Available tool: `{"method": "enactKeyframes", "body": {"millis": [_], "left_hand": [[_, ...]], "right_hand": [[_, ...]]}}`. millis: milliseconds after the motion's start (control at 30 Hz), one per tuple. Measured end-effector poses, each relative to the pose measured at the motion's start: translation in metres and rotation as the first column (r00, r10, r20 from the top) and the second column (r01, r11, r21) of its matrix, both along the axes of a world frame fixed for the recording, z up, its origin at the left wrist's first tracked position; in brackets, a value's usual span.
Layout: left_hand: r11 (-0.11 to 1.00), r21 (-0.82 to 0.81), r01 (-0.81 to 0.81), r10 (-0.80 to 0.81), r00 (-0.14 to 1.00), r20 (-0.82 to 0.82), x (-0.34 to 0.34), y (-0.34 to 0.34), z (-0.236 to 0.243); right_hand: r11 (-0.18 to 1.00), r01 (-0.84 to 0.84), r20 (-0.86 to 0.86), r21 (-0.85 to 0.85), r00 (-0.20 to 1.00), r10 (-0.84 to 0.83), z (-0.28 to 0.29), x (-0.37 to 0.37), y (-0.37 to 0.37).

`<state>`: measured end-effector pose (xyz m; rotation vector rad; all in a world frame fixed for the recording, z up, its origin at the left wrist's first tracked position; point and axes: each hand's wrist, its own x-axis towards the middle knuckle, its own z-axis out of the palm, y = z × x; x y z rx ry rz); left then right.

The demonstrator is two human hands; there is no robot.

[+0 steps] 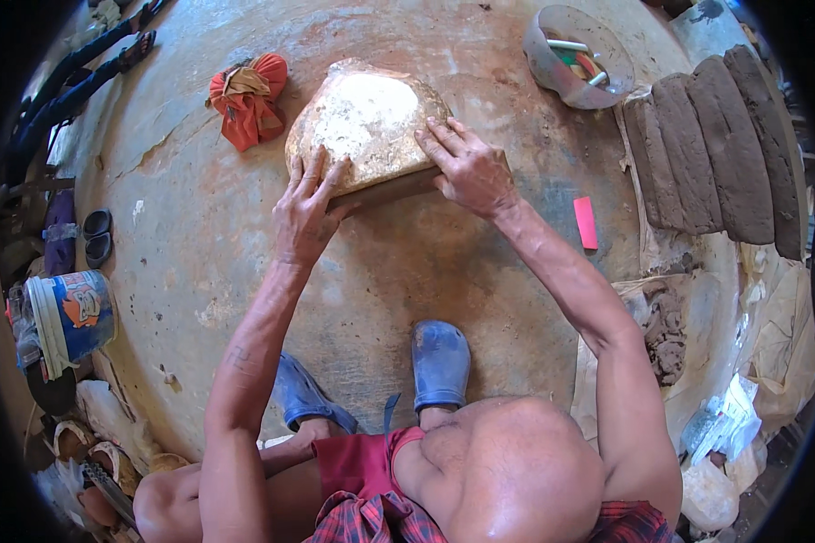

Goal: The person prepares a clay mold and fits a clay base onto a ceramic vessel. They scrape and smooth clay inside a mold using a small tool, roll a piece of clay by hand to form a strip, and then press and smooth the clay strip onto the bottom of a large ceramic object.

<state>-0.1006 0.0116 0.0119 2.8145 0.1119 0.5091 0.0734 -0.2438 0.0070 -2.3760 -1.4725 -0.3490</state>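
Note:
A thick, rounded slab point(380, 136) lies on the floor ahead of me. Its top is pale and speckled, bright with glare, and its straight near side is dark brown; it looks like stone, though I cannot be sure. My left hand point(306, 204) grips the near left corner, fingers on top and thumb against the front side. At the near right corner, my right hand point(471, 172) holds the edge in the same way, fingers bent over the top. The underside is hidden. Just left of the slab sits a red and tan cloth bundle point(249, 95).
Back right stands a translucent tub point(552, 77) with small tools inside. Dark clay slabs point(711, 149) lean in a row at right, near a pink strip point(586, 223) and lumpy clay point(666, 335) on a sheet. A bucket point(89, 317) and dark sandals point(98, 237) are at left.

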Motion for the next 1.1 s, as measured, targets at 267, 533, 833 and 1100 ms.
{"method": "enactKeyframes", "body": {"millis": [267,533,833,1100], "left_hand": [[0.995,0.103,-0.017,0.021,0.999,-0.032,0.001,-0.003,0.001],[0.997,0.078,0.021,-0.02,1.0,-0.014,0.007,-0.011,0.006],[0.994,0.11,-0.003,0.009,0.999,-0.049,0.012,-0.02,0.008],[0.991,0.131,0.003,0.0,1.0,-0.026,0.014,-0.028,0.006]], "right_hand": [[0.996,-0.052,-0.004,-0.071,0.999,0.052,0.007,-0.004,0.012],[0.995,-0.084,0.056,-0.045,0.995,0.087,0.008,-0.005,0.026],[0.995,-0.063,0.086,-0.074,0.994,0.069,0.016,-0.013,0.024],[0.999,-0.047,0.078,-0.017,0.996,0.048,0.006,-0.019,0.021]]}}
